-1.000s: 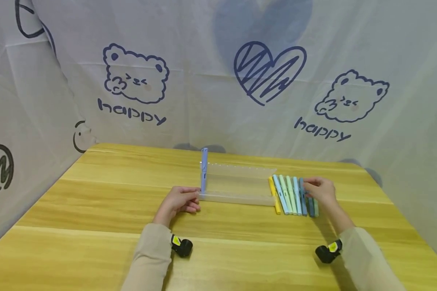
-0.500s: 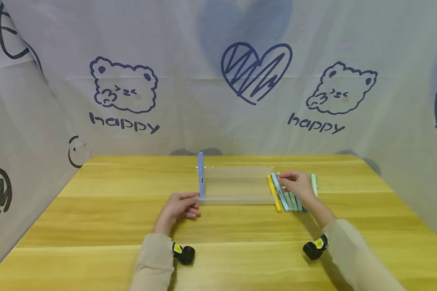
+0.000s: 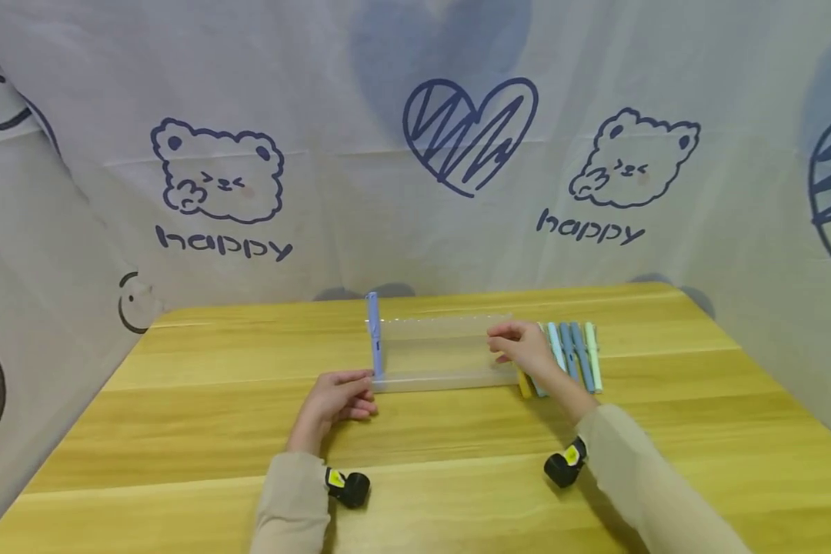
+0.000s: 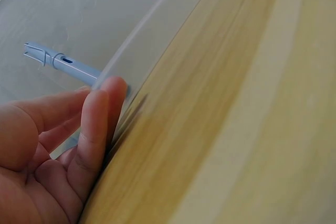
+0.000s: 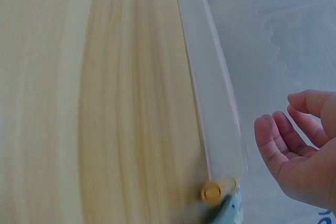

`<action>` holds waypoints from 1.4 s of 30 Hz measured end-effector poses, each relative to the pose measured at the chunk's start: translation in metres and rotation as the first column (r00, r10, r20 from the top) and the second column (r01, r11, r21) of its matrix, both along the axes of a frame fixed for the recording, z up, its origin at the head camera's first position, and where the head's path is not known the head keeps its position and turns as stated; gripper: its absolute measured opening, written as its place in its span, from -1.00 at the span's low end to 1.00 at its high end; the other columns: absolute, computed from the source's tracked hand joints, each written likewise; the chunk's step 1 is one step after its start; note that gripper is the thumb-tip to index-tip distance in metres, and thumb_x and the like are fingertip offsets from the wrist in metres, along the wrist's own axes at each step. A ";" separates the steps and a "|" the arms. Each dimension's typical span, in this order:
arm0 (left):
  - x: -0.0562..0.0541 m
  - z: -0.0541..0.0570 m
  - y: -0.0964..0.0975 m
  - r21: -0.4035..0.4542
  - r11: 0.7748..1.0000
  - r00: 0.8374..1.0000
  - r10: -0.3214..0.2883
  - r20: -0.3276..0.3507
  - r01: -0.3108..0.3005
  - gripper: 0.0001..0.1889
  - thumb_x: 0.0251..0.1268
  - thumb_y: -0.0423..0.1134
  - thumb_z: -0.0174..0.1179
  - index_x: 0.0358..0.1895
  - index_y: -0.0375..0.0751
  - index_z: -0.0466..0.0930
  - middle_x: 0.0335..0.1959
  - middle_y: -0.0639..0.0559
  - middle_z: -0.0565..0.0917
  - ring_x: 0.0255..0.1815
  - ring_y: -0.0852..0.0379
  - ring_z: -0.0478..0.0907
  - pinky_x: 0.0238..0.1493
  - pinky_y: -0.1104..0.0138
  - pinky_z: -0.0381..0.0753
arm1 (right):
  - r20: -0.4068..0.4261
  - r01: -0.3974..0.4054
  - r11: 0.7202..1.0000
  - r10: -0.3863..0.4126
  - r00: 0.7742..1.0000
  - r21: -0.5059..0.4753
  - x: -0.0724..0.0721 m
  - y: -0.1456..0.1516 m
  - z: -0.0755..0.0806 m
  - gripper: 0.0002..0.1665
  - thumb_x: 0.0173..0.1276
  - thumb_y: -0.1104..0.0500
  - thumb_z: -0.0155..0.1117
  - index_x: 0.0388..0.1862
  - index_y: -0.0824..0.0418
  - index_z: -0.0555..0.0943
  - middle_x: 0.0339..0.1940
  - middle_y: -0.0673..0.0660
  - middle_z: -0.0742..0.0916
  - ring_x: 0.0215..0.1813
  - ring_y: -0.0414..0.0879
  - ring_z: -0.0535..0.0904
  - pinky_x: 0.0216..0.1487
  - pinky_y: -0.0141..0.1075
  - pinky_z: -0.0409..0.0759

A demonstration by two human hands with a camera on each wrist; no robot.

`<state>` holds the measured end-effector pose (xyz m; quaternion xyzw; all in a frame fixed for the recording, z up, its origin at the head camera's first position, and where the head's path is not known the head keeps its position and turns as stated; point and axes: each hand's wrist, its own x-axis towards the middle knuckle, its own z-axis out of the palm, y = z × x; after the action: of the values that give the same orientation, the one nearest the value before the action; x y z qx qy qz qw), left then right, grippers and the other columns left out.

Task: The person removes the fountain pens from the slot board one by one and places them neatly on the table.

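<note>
A clear plastic pen stand [image 3: 443, 346] with a raised back and a front ledge stands mid-table. One lavender-blue pen [image 3: 375, 338] is upright at its left end, seen from the side in the left wrist view. My left hand [image 3: 335, 400] grips the stand's left corner, fingertips [image 4: 95, 111] against the front ledge. Over the stand's right end hovers my right hand [image 3: 526, 350]. Its fingers are loosely bent with nothing between them in the right wrist view. Beneath it, a yellow pen [image 3: 523, 383] is partly covered by the hand.
Right of the stand, several pens lie side by side, including a light blue pen [image 3: 556, 345], a darker blue pen [image 3: 582, 355] and a pale green pen [image 3: 593, 358]. A white cloth [image 3: 346, 192] with printed drawings hangs behind the wooden table [image 3: 443, 446].
My right hand has moved left from the blue pens, across the row, to the stand's right end. The left hand stays at the stand's left corner. The head view has shifted slightly.
</note>
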<state>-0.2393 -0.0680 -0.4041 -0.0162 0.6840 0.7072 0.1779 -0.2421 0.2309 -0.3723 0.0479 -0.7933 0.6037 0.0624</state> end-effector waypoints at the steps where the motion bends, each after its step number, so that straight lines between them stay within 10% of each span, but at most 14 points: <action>1: 0.000 0.000 0.000 0.004 1.000 1.000 0.002 0.000 -0.002 -0.64 0.29 -0.43 -0.01 0.13 -0.53 0.34 -0.57 -0.08 0.56 -0.63 0.15 0.57 -0.55 0.38 0.62 | -0.007 -0.013 1.000 0.013 1.000 0.001 -0.001 -0.003 0.000 -0.71 0.17 0.42 0.14 -0.17 0.64 0.46 -0.45 0.09 0.63 -0.43 -0.18 0.55 -0.41 -0.24 0.64; 31: 0.000 -0.005 0.004 0.042 0.999 1.000 0.013 -0.003 -0.013 -0.64 0.29 -0.43 -0.01 0.11 -0.55 0.34 -0.62 -0.04 0.53 -0.67 0.18 0.55 -0.60 0.41 0.60 | -0.074 -0.194 0.980 0.191 0.979 -0.032 -0.009 -0.092 -0.003 -0.76 0.17 0.46 0.15 -0.22 0.65 0.47 -0.32 0.35 0.62 -0.24 0.26 0.53 -0.33 -0.16 0.64; 42: -0.002 -0.001 -0.001 0.025 1.000 1.000 0.013 0.018 -0.014 -0.64 0.29 -0.41 0.00 0.11 -0.53 0.35 -0.63 -0.02 0.53 -0.67 0.18 0.54 -0.61 0.41 0.60 | -0.106 -0.269 0.961 0.262 0.959 -0.062 -0.014 -0.119 -0.004 -0.73 0.20 0.45 0.13 -0.14 0.62 0.46 -0.16 0.47 0.57 -0.19 0.10 0.58 -0.21 -0.11 0.61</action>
<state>-0.2414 -0.0690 -0.4056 -0.0250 0.6734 0.7168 0.1793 -0.2560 0.1118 -0.3761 0.1806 -0.7524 0.6331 0.0210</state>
